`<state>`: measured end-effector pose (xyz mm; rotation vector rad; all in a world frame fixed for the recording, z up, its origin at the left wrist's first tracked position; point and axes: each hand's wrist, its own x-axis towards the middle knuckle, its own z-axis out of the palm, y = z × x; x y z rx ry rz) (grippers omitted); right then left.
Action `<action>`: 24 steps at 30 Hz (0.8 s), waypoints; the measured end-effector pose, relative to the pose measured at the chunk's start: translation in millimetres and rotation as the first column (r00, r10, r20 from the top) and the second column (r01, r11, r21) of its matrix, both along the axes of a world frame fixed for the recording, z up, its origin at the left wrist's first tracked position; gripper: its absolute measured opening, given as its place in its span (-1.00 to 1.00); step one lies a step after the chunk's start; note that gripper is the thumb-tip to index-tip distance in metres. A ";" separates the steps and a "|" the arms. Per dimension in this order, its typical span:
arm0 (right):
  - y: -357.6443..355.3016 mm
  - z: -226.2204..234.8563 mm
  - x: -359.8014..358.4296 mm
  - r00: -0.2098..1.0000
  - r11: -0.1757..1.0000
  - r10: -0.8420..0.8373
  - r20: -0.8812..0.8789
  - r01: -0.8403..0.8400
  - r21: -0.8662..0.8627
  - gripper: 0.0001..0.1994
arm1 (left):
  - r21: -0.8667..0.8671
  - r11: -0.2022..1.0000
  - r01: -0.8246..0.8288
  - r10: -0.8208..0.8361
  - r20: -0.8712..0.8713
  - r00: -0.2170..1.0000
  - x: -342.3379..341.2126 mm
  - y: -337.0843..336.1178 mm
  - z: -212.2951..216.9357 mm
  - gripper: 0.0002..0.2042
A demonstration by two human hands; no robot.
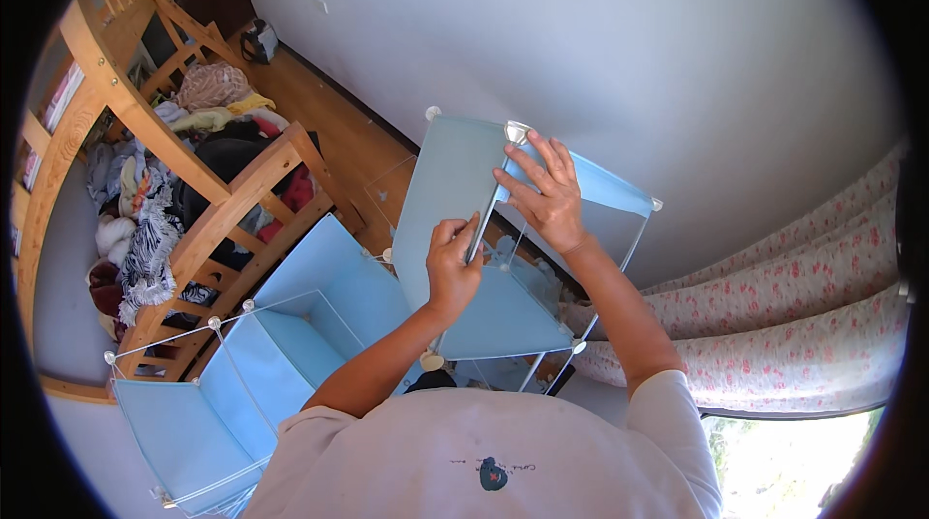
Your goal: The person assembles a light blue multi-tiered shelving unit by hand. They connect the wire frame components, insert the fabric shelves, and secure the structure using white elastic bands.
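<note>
In the head view, the half-built cube shelf stands in front of you, and everything else is placed from it. Your left hand is at the near upright edge of its pale blue side panel, fingers curled narrowly round that edge, thumb pointing up. Your right hand is above and to the right of it, fingers spread fairly wide, fingertips at the shelf's top corner beside the white connector; you can't tell how firmly they press. Left of the cube shelf, and lower, sits a second blue unit of open compartments framed by thin rods. Beyond that unit is a wooden bunk bed heaped with clothes. Behind the cube shelf rises a plain wall; to its right hangs a flowered curtain.
</note>
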<state>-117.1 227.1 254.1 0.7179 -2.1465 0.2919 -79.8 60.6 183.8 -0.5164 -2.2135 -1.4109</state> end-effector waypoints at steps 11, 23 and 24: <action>15.2 -21.7 6.6 0.974 0.949 -0.224 0.012 0.221 -0.225 -0.44 | 0.014 0.999 0.037 -0.038 0.052 0.998 -6.8 -10.9 -4.9 -0.57; 18.0 -25.7 -10.6 0.967 0.959 -0.253 -0.032 0.246 -0.142 -0.31 | 0.027 0.998 0.063 -0.065 0.045 0.997 -10.6 -4.6 -5.9 -0.55; 16.1 -24.2 -12.5 0.967 0.961 -0.254 -0.023 0.249 -0.122 -0.31 | 0.038 0.997 0.068 -0.070 0.052 0.996 -10.2 -5.1 -6.7 -0.55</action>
